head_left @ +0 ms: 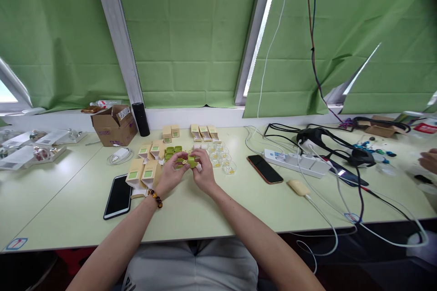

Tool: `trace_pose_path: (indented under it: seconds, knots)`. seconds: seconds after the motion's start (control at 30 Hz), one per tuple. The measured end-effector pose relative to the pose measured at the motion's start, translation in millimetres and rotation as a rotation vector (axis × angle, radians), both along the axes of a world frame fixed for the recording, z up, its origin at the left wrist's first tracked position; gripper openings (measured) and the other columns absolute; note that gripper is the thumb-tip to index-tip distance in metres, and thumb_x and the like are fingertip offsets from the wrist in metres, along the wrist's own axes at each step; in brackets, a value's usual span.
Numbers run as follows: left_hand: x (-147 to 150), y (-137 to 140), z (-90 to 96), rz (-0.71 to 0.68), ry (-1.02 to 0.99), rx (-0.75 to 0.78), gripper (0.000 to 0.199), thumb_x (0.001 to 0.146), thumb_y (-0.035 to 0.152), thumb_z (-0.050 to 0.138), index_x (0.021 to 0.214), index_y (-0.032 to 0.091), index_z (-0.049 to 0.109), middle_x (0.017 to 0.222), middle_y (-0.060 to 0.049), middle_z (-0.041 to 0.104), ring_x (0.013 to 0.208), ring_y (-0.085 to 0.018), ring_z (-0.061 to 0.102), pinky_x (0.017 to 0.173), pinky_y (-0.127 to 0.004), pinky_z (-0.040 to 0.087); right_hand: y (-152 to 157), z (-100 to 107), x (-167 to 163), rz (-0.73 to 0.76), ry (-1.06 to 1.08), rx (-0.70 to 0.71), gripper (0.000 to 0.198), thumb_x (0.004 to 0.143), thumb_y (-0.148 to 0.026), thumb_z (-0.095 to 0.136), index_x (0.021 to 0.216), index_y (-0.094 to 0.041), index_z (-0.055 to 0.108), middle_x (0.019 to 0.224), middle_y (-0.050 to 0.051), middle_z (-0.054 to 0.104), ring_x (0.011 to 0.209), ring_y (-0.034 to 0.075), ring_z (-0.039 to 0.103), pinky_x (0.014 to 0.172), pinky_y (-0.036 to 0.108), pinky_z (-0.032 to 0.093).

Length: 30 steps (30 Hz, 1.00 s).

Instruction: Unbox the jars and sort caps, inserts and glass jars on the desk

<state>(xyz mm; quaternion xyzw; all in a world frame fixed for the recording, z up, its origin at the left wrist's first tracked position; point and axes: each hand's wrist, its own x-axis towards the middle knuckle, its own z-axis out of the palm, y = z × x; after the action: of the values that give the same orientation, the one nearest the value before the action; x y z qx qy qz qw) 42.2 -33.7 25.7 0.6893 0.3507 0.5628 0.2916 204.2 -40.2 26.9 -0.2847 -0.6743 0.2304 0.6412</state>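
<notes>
A small green insert (191, 161) is held just above the desk (211, 211), near its middle, pinched between the fingertips of both hands; it is bright lime in colour, and its exact form is too small to be made out. The left hand (172, 173) is curled with its fingers closed on the left side of the piece, a beaded bracelet (155, 198) being worn at the wrist. The right hand (205, 170) is bent at the wrist and its fingers are closed on the right side of the same piece. Both forearms are stretched forward from the bottom edge and converge at the piece. More green inserts (173, 150) are set just behind the hands, tan cartons (145, 173) just to the left, and clear cups (223, 160) just to the right. A black phone (118, 196) is laid flat further left.
</notes>
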Motion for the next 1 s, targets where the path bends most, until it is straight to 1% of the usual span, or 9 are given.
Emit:
trace_pose_path:
  seconds: [0.1, 0.23, 0.3, 0.4, 0.47, 0.57, 0.7, 0.83, 1.0]
  knots:
    - [0.6, 3.1, -0.9, -0.059, -0.107, -0.072, 0.044, 0.086, 0.041, 0.077, 0.123, 0.019, 0.066, 0.126, -0.014, 0.070, 0.118, -0.027, 0.068, 0.096, -0.042, 0.061, -1.7, -0.3, -0.9, 0.012, 0.015, 0.000, 0.048, 0.079, -0.007, 0.061, 0.121, -0.031, 0.064, 0.129, 0.010, 0.055, 0.122, 0.027, 0.057, 0.096, 0.044, 0.058]
    - [-0.1, 3.9, 2.7, -0.061, -0.174, -0.081, 0.048, 0.081, 0.038, 0.082, 0.122, 0.019, 0.067, 0.127, -0.015, 0.071, 0.121, -0.028, 0.067, 0.098, -0.043, 0.061, -1.2, -0.8, -2.8, 0.104, 0.127, -0.099, 0.066, 0.080, -0.014, 0.072, 0.140, -0.033, 0.052, 0.138, 0.010, 0.055, 0.130, 0.027, 0.056, 0.102, 0.044, 0.057]
    - [-0.5, 3.8, 3.9, -0.076, -0.216, -0.084, 0.049, 0.078, 0.037, 0.084, 0.120, 0.018, 0.068, 0.125, -0.014, 0.072, 0.119, -0.028, 0.069, 0.098, -0.044, 0.061, 0.7, -0.5, -2.1, 0.124, 0.148, -0.131, 0.063, 0.080, -0.019, 0.077, 0.137, -0.031, 0.055, 0.136, 0.010, 0.059, 0.128, 0.027, 0.058, 0.103, 0.045, 0.057]
    - [-1.9, 3.5, 4.5, -0.102, -0.272, -0.099, 0.050, 0.074, 0.037, 0.088, 0.117, 0.017, 0.071, 0.121, -0.014, 0.073, 0.114, -0.029, 0.071, 0.098, -0.045, 0.062, 5.0, 1.0, 0.6, 0.122, 0.137, -0.150, 0.047, 0.078, -0.024, 0.081, 0.123, -0.029, 0.067, 0.127, 0.009, 0.064, 0.116, 0.026, 0.063, 0.098, 0.043, 0.058]
    - [-3.6, 3.2, 5.1, -0.114, -0.276, -0.118, 0.048, 0.075, 0.038, 0.087, 0.116, 0.017, 0.073, 0.122, -0.015, 0.074, 0.114, -0.028, 0.072, 0.098, -0.045, 0.061, 7.1, 2.1, 2.0, 0.135, 0.161, -0.160, 0.041, 0.078, -0.024, 0.082, 0.117, -0.028, 0.070, 0.123, 0.008, 0.066, 0.109, 0.024, 0.064, 0.095, 0.042, 0.058]
    - [-5.8, 3.4, 6.8, -0.076, -0.254, -0.134, 0.043, 0.079, 0.042, 0.084, 0.112, 0.016, 0.076, 0.118, -0.014, 0.076, 0.109, -0.028, 0.073, 0.092, -0.043, 0.063, 7.3, 3.0, 1.9, 0.169, 0.201, -0.169, 0.042, 0.077, -0.023, 0.083, 0.116, -0.028, 0.071, 0.120, 0.007, 0.066, 0.107, 0.023, 0.064, 0.093, 0.040, 0.058]
    - [-5.5, 4.4, 7.8, 0.006, -0.239, -0.130, 0.038, 0.076, 0.046, 0.085, 0.098, 0.016, 0.078, 0.103, -0.012, 0.079, 0.094, -0.026, 0.076, 0.084, -0.041, 0.065, 5.4, 2.5, 0.0, 0.176, 0.205, -0.165, 0.043, 0.076, -0.026, 0.085, 0.117, -0.028, 0.071, 0.120, 0.007, 0.065, 0.106, 0.023, 0.064, 0.093, 0.040, 0.059]
    - [-4.5, 4.5, 6.8, 0.023, -0.241, -0.139, 0.036, 0.075, 0.043, 0.086, 0.097, 0.015, 0.079, 0.099, -0.011, 0.080, 0.085, -0.024, 0.077, 0.082, -0.041, 0.066, 5.4, 2.1, 0.4, 0.181, 0.224, -0.145, 0.043, 0.078, -0.025, 0.085, 0.118, -0.029, 0.071, 0.121, 0.007, 0.065, 0.106, 0.022, 0.064, 0.093, 0.040, 0.059]
    - [-5.6, 6.0, 6.0, 0.062, -0.258, -0.180, 0.033, 0.070, 0.042, 0.088, 0.087, 0.015, 0.080, 0.083, -0.009, 0.079, 0.072, -0.023, 0.076, 0.073, -0.040, 0.066, 4.4, 2.2, 2.8, 0.139, 0.120, -0.084, 0.041, 0.080, -0.023, 0.081, 0.120, -0.028, 0.071, 0.124, 0.008, 0.064, 0.110, 0.024, 0.064, 0.095, 0.042, 0.060]
